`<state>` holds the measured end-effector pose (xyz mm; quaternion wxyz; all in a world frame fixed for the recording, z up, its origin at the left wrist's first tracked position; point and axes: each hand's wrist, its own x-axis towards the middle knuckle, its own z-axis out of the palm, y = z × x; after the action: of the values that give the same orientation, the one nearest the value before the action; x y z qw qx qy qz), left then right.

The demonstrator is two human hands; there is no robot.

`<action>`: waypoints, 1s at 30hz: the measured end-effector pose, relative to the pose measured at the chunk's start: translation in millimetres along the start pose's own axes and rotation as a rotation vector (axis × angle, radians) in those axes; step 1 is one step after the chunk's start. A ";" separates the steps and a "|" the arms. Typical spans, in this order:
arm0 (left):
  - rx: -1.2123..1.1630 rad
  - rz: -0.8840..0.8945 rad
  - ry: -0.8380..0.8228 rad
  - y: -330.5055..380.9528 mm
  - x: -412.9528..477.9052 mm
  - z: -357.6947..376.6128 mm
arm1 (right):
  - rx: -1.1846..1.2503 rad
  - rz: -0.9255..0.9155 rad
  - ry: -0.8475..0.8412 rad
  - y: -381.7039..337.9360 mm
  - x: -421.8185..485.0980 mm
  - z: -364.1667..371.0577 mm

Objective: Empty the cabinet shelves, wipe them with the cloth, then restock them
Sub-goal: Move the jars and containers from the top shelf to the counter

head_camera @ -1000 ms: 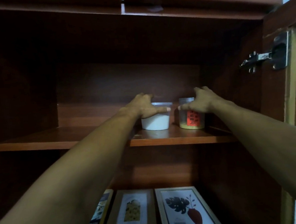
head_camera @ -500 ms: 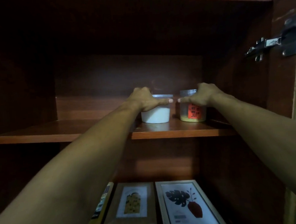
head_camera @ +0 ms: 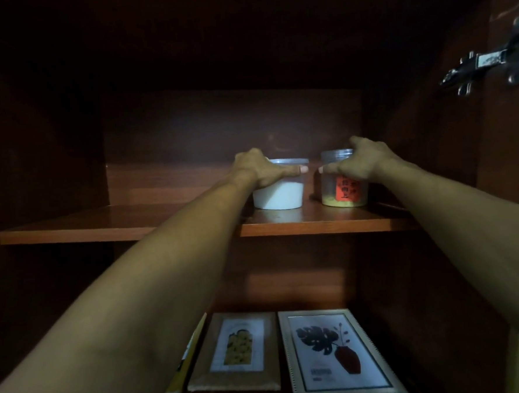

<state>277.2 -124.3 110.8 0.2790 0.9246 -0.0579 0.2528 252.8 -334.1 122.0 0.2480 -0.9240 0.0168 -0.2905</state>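
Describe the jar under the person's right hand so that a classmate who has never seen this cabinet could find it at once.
On the dark cabinet's upper shelf, two containers stand side by side. The jar is the right one, gripped from above by the right hand. Unlike the white tub beside it, it is clear, with a red label and yellowish contents.

The view has dipped: the upper cupboard doors are out of sight, and the silver-framed leaf print (head_camera: 337,352) below shows more fully.
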 end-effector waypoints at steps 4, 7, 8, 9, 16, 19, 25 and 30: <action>-0.045 -0.039 -0.011 1.6 -0.8 -0.6 | 0.016 0.001 0.012 1.6 0.7 0.9; -0.074 -0.054 -0.012 1.5 -2.2 -1.2 | 0.033 0.014 0.014 1.6 1.5 2.2; -0.085 -0.058 -0.013 1.2 -2.2 -1.0 | 0.040 0.015 0.020 1.8 1.8 2.6; -0.101 -0.059 -0.016 0.8 -2.1 -0.7 | 0.046 0.015 0.024 2.0 1.6 3.3; -0.140 -0.063 -0.004 0.9 -2.9 1.9 | 0.062 0.020 0.032 2.5 -1.1 3.2; -0.149 -0.069 0.013 0.2 -2.1 1.5 | 0.054 0.019 0.022 0.9 -2.6 -0.1; -0.144 -0.060 0.028 -0.3 -5.8 -8.2 | 0.095 -0.011 0.069 -11.6 -6.8 -17.6; -0.156 -0.038 0.065 -0.7 -13.5 -31.3 | 0.124 -0.026 0.082 -21.3 -14.6 -22.1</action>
<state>252.0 -107.0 126.1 0.3569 0.8922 -0.0508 0.2721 226.2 -322.8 139.9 0.3001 -0.8943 -0.0031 -0.3318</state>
